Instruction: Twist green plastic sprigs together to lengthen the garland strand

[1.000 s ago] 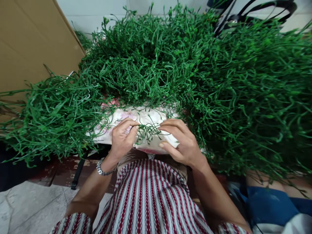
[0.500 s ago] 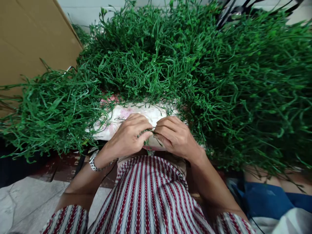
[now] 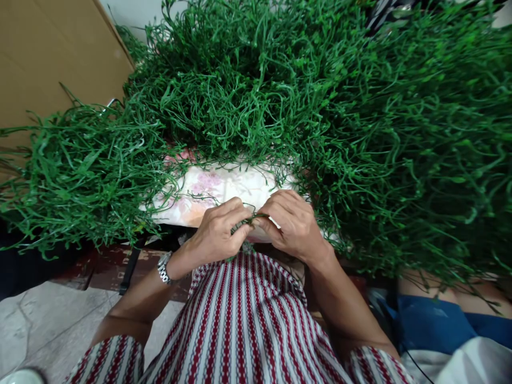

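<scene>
My left hand [image 3: 222, 232] and my right hand [image 3: 291, 224] meet just above the near edge of a white flower-patterned cloth [image 3: 200, 186]. Thumb and fingers of each are pinched on a thin green plant stem [image 3: 253, 216], which spans the small gap between them. Part of it is hidden inside the fingers, so its full length cannot be made out. A few loose stems lie on the cloth beyond my left hand. Around the cloth rises a large heap of similar green stems [image 3: 248, 101], with small buds or leaves at their tips.
A smaller pile of stems [image 3: 88, 176] spreads at the left, beside a brown cardboard panel [image 3: 60, 58]. Stems overhang a blue item [image 3: 436, 322] at the lower right. A dark reddish wooden surface [image 3: 108, 266] shows under the left pile, with pale floor tiles below.
The view has tipped slightly downward. My left hand has shifted a little right and toward my body, uncovering more of the cloth. Both hands keep their pinch on the stem.
</scene>
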Motion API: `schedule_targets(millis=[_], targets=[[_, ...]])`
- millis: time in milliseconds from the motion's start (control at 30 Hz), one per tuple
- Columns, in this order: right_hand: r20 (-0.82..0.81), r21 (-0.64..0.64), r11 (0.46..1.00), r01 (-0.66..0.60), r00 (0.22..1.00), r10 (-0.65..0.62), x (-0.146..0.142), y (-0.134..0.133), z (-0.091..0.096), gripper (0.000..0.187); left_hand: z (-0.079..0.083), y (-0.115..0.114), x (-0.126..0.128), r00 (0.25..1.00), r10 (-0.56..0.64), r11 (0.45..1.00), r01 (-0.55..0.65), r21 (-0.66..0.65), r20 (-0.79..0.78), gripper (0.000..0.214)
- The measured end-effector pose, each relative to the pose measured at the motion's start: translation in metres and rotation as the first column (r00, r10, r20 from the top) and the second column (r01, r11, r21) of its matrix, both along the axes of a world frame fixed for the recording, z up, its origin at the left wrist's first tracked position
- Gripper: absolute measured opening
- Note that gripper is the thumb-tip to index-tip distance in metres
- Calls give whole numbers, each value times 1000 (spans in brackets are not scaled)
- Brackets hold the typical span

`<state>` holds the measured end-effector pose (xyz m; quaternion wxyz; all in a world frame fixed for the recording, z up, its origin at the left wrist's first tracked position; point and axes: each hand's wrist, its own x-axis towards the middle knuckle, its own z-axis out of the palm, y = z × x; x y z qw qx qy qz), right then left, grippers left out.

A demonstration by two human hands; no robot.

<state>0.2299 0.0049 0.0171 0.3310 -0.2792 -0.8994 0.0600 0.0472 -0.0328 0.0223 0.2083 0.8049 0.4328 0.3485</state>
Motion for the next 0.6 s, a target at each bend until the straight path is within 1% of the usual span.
schedule_targets(millis=[100, 133, 167, 233, 267, 333, 367, 400, 467, 533, 600], targets=[[-43, -75, 997, -27, 999, 24, 2, -2, 1, 17, -3, 0, -1, 993, 38, 999, -36, -18, 110, 7], [-74, -123, 991, -43, 997, 34, 4, -3, 2, 20, -3, 0, -2, 987, 52, 998, -46, -44, 150, 6], [-116, -183, 981, -60, 993, 39, 6, -3, 2, 27, -3, 0, -3, 981, 68, 995, -55, -78, 184, 6], [-247, -317, 942, -109, 969, 29, 10, -1, 2, 44, -2, 0, -7, 967, 98, 987, -65, -147, 233, 4], [-332, -379, 914, -146, 943, 13, 12, 1, 1, 48, -1, 0, -8, 962, 106, 982, -62, -177, 253, 4], [-471, -462, 858, -224, 882, -23, 14, 6, -1, 46, 1, 1, -11, 951, 107, 974, -42, -222, 289, 3], [-502, -477, 841, -254, 864, -24, 13, 9, -2, 41, 2, 1, -11, 947, 100, 970, -25, -241, 306, 3], [-505, -476, 837, -271, 863, -8, 11, 11, -2, 35, 2, 2, -12, 941, 95, 966, -8, -259, 324, 3], [-447, -439, 852, -284, 892, 67, 4, 14, -2, 28, 3, 2, -11, 931, 90, 956, 18, -293, 352, 4], [-384, -391, 865, -314, 910, 156, -4, 15, -1, 29, 4, 3, -10, 927, 89, 947, 34, -318, 365, 4], [-359, -365, 864, -346, 909, 213, -10, 13, -2, 31, 3, 2, -10, 926, 95, 942, 36, -335, 367, 5]])
